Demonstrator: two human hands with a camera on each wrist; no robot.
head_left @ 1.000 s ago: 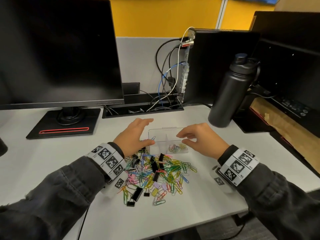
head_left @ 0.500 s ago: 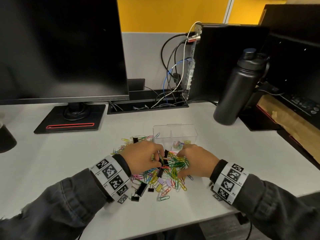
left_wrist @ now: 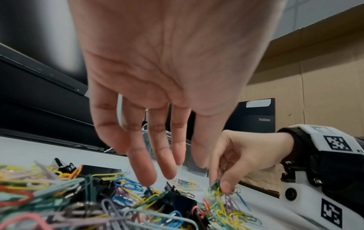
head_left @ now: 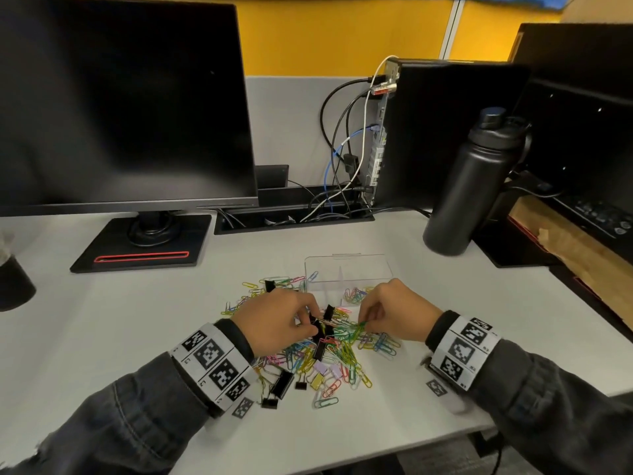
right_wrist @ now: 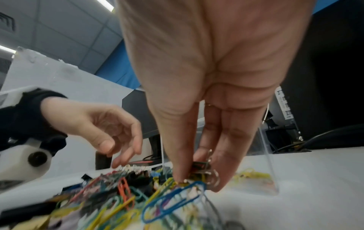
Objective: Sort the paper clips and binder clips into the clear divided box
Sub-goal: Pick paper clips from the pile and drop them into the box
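A mixed pile of coloured paper clips (head_left: 346, 347) and black binder clips (head_left: 282, 383) lies on the white desk. Just behind it stands the clear divided box (head_left: 347, 269), with several paper clips (head_left: 356, 293) in its right compartment. My right hand (head_left: 364, 325) is at the pile's right top and pinches a small green binder clip (left_wrist: 214, 185) between thumb and fingers (right_wrist: 222, 175); its wire handles show. My left hand (head_left: 308, 323) hovers over the pile's middle. Its fingers (left_wrist: 145, 174) are spread, point down and hold nothing, their tips at a black binder clip (left_wrist: 177, 200).
A big monitor on a black stand (head_left: 140, 250) fills the back left. Behind the box are a cable tray (head_left: 294, 217) and a small computer (head_left: 445, 132). A black bottle (head_left: 469, 186) stands back right, a dark cup (head_left: 13, 286) far left. The desk's front edge (head_left: 394, 450) is near.
Both hands came back from over the box down onto the pile. The right fingers have closed on a green binder clip; the left fingers have dropped to the clips.
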